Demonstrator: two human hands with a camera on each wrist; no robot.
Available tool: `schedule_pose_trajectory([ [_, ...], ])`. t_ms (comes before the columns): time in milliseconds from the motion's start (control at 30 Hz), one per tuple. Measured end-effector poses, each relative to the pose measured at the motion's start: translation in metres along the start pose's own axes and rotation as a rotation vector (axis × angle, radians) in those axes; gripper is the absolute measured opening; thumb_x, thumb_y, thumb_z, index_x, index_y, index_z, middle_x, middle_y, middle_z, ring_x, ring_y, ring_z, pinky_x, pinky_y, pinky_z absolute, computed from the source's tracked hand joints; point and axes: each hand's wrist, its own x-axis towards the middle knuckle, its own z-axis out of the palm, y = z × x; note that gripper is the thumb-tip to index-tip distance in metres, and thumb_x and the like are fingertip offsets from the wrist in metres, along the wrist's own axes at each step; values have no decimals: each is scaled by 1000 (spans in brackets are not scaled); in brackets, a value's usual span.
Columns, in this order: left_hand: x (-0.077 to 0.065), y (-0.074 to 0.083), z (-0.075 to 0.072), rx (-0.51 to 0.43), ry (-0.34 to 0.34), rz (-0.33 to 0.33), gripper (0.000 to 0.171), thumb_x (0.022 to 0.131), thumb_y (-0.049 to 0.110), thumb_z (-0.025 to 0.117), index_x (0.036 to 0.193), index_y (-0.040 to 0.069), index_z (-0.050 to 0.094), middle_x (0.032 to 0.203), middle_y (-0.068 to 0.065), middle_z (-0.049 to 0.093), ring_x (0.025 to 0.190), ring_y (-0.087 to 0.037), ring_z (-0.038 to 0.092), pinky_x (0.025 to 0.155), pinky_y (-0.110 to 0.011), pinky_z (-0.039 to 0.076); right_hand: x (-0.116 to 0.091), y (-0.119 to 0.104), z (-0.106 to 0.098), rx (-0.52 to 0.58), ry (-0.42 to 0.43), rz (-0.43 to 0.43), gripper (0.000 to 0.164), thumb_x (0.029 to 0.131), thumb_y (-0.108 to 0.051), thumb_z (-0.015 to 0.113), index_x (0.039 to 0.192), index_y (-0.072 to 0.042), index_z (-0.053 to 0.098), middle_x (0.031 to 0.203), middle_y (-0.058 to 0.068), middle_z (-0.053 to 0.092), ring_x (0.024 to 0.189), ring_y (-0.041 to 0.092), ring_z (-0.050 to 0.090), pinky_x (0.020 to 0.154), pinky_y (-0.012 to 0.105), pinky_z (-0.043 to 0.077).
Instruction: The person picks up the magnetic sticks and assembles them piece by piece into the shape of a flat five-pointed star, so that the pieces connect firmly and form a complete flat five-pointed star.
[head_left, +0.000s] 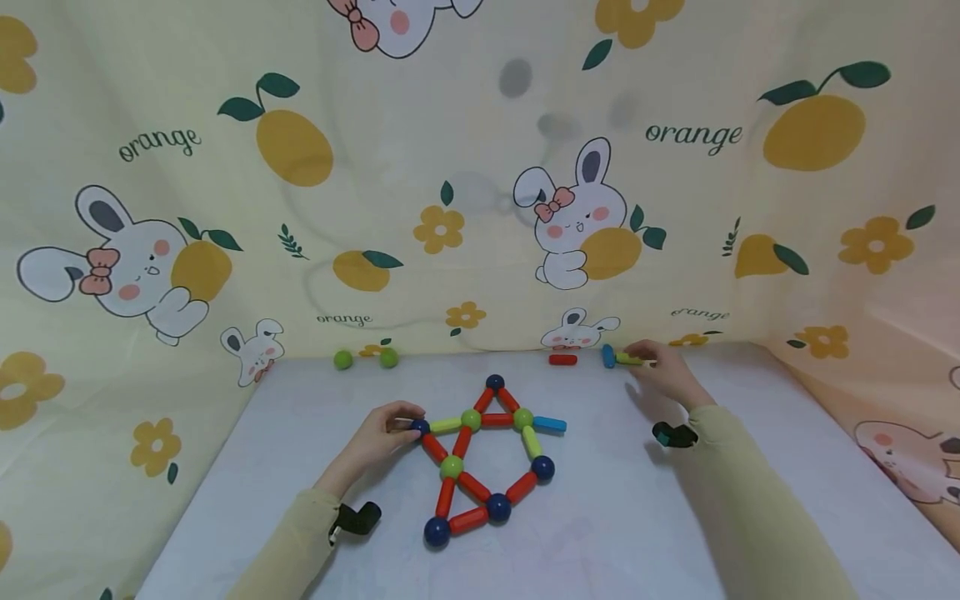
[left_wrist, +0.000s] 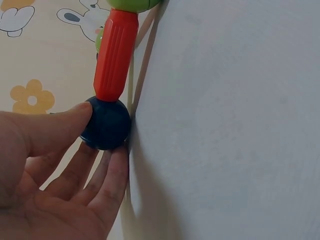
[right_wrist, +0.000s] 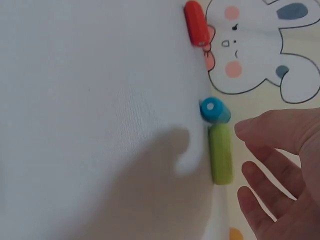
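A flat figure of magnetic rods and balls lies on the table, with red rods (head_left: 468,521), green balls (head_left: 452,467) and dark blue balls. My left hand (head_left: 386,435) pinches the dark blue ball (left_wrist: 106,124) at the figure's left corner between thumb and fingers. A red rod (left_wrist: 116,55) and a light green rod (head_left: 446,425) join that ball. At the back right, my right hand (head_left: 663,372) hovers beside a loose light green rod (right_wrist: 221,154), fingers parted and holding nothing. Touching or nearly touching that rod's end is a blue rod (right_wrist: 215,110).
A loose red rod (head_left: 562,360) lies at the table's back edge. Two green balls, one at the far left (head_left: 342,360) and one beside it (head_left: 388,357), sit there too. A blue rod (head_left: 550,425) sticks out from the figure's right side. Printed cloth (head_left: 480,275) hangs behind.
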Motion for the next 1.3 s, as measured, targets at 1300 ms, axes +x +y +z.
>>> schedule_pose_trajectory([
  [1300, -5, 9, 3, 4, 23, -14, 30, 88, -2, 65, 117, 2, 61, 114, -9, 62, 106, -28, 60, 89, -39, 51, -2, 12, 5, -87, 16, 26, 38, 84, 5, 63, 122, 0, 58, 114, 20, 58, 111, 39, 46, 97, 59, 35],
])
